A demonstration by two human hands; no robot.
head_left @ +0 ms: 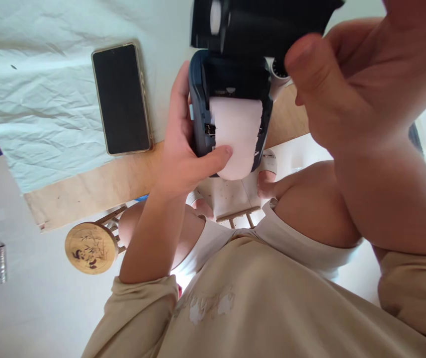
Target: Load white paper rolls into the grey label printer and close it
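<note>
My left hand [194,149] is wrapped round a dark blue portable printer [197,89], its thumb pressed on a strip of white paper [238,129]. The paper curls out of the printer's exposed compartment and has ragged side edges. Above the printer is a glossy black piece [257,25], slightly blurred and cut off by the top edge of the view. My right hand [339,84] is closed on its right end, thumb in front. Whether this black piece joins the printer as a lid is unclear. A white cylindrical object [278,82] with a dark dial-like end shows partly between printer and right hand.
A phone [121,99] with a dark screen lies left of the printer on a wrinkled pale cloth [48,114]. The cloth covers a table whose wooden edge [86,191] shows. Below stands a round wooden stool [91,247]. My legs are beneath the printer.
</note>
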